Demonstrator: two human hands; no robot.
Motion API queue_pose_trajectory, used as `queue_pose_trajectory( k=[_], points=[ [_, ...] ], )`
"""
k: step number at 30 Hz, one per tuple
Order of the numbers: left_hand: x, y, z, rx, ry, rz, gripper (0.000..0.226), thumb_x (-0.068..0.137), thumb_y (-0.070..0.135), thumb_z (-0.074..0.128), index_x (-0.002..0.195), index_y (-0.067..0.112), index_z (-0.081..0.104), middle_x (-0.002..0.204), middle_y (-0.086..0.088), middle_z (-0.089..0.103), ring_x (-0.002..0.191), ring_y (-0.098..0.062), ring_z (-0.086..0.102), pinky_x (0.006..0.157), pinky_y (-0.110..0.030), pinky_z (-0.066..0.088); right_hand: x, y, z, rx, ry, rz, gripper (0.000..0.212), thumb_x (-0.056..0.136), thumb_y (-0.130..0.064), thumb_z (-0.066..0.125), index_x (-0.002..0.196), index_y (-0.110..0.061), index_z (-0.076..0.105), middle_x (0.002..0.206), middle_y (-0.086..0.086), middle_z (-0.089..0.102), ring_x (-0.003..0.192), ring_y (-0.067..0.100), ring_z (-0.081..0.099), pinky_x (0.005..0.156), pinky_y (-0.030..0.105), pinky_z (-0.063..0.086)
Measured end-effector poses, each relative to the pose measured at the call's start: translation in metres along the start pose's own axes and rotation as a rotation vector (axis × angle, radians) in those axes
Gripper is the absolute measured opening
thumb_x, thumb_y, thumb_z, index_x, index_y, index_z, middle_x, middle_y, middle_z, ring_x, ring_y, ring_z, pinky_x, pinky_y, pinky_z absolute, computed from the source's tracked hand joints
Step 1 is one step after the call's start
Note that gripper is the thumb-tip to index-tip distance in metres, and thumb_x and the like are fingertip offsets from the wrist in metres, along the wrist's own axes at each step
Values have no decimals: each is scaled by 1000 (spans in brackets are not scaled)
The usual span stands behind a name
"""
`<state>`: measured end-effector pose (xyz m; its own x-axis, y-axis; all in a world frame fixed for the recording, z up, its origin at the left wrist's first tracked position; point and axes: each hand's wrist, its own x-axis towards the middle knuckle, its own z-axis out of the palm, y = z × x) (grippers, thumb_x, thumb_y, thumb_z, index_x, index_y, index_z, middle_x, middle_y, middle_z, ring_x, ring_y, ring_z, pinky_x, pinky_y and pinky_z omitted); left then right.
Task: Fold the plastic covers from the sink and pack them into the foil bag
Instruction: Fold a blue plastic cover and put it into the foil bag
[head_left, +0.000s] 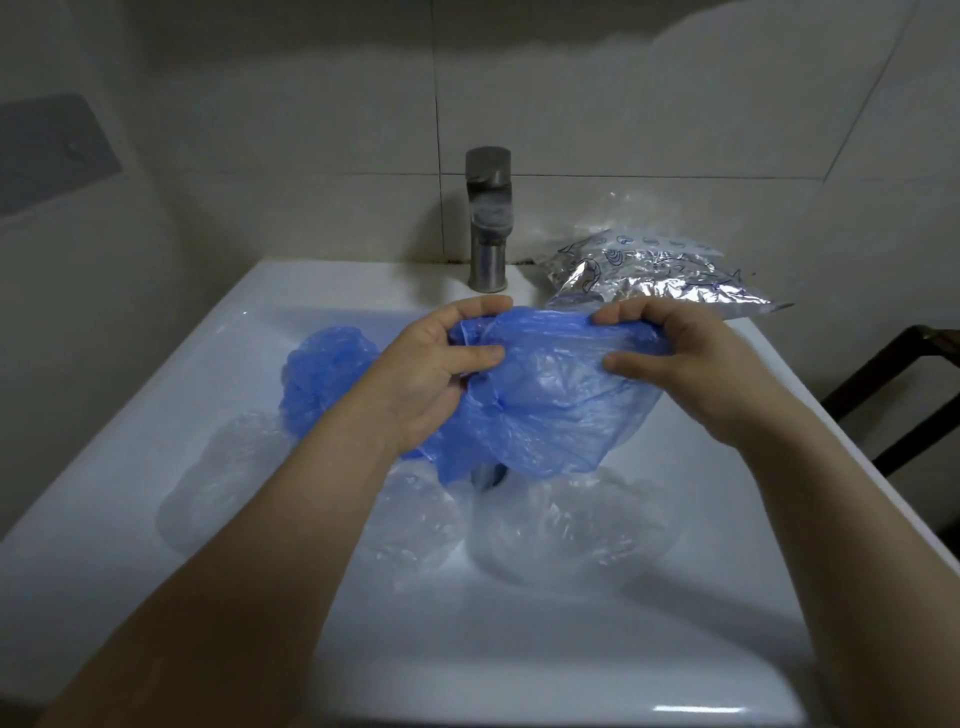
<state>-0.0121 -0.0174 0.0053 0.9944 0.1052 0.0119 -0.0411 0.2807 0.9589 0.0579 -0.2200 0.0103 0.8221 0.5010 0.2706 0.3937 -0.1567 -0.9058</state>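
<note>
Above the white sink (171, 395), a blue plastic cover (545, 405) hangs stretched between both hands. My left hand (436, 374) pinches its left top edge between thumb and fingers. My right hand (680, 364) pinches the right top edge the same way. A second blue cover (322, 374) lies crumpled in the basin, behind my left forearm. Clear plastic covers (571, 530) lie on the basin floor below, and another clear cover (228, 467) is at the left. The silver foil bag (660, 280), printed with blue sea creatures, lies on the sink's back right ledge.
A steel tap (488, 218) stands at the back middle of the sink, just behind my hands. Tiled walls close in behind and on the left. A dark wooden frame (904, 384) stands to the right of the sink.
</note>
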Motion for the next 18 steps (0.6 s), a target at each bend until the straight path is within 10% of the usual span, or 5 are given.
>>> queue_pose_trajectory(
  k=[8, 18],
  points=[
    [-1, -10, 6, 444, 205, 106, 28, 87, 1, 60, 89, 27, 70, 91, -6, 68, 86, -21, 62, 91, -34, 50, 2, 4, 4, -339, 153, -166, 28, 81, -2, 66, 73, -28, 57, 79, -10, 53, 74, 4, 49, 67, 10, 36],
    [-5, 1, 8, 330, 51, 270, 30, 95, 6, 47, 95, 32, 63, 80, 3, 60, 71, -12, 53, 67, -22, 45, 1, -4, -7, 601, 63, 269, 20, 89, 1, 47, 86, -16, 58, 66, -6, 65, 57, 8, 61, 53, 17, 52]
  ],
)
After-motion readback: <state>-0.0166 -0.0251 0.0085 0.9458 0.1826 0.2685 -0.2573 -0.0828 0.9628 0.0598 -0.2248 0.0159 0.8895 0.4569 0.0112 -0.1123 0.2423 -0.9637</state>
